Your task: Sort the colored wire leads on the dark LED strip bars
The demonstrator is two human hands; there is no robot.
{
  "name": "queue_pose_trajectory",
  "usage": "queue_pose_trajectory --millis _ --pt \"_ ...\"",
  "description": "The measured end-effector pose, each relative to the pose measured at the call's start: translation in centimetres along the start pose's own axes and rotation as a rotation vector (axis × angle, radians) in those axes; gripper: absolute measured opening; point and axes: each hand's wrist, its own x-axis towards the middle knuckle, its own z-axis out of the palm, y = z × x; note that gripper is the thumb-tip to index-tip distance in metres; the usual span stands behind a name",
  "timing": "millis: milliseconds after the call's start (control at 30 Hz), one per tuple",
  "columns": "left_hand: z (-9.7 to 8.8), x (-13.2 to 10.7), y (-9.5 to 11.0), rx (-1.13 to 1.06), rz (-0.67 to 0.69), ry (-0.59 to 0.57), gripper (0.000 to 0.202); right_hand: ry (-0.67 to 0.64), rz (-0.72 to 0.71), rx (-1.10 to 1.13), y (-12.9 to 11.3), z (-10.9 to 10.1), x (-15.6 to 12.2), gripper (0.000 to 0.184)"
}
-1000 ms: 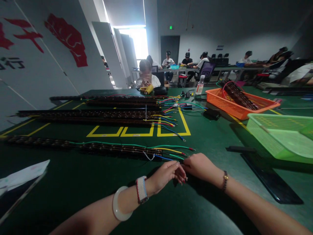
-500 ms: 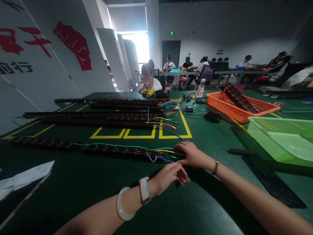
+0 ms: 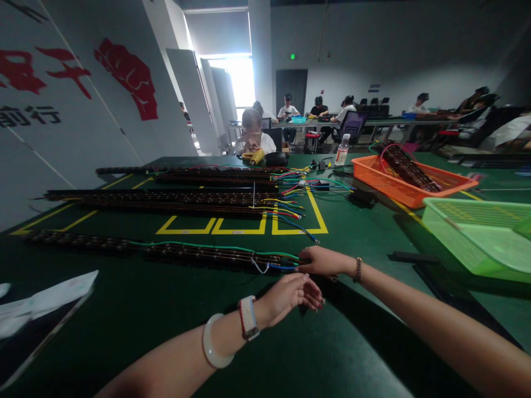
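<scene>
A long black cable chain lies across the near part of the table, with green, blue and other coloured wires coming out of its right end. My right hand is closed round the ends of these wires; its fingertips are partly hidden. Just below it is my left hand, palm turned to the right, fingers loosely bent and apart, with nothing visible in them. A white tie hangs at the chain's right end, close to the blue wire.
More cable chains with loose wire ends lie behind, over yellow tape outlines. An orange basket and a green basket stand at right. A bottle and heat gun are farther back, before a seated person.
My right hand has moved down and slightly left along the wires, its fingers drawing in round them. My left hand has hardly moved. The view has shifted slightly.
</scene>
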Motion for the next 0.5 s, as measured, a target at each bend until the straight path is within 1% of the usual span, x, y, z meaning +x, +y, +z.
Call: queue_pose_trajectory --millis 100,200,333,400,500 --pt "-0.1 0.1 0.2 -0.102 -0.061 -0.005 0.049 0.009 0.018 -0.031 -0.2 0.1 -0.2 0.023" --pt "-0.1 0.2 0.4 -0.170 -0.118 0.018 0.059 0.107 0.021 -0.152 -0.6 0.4 -0.5 0.022" --pt "-0.2 0.5 0.3 -0.301 -0.094 0.055 0.050 0.279 -0.052 -0.476 -1.8 1.2 -1.0 0.023" --pt "-0.2 0.6 0.2 -0.395 -0.066 0.085 0.041 0.320 -0.096 -0.602 -2.4 1.6 -1.3 0.019" --pt "-0.2 0.7 0.1 -0.492 -0.013 0.180 0.027 0.350 -0.128 -0.749 -3.3 2.4 -1.8 0.012"
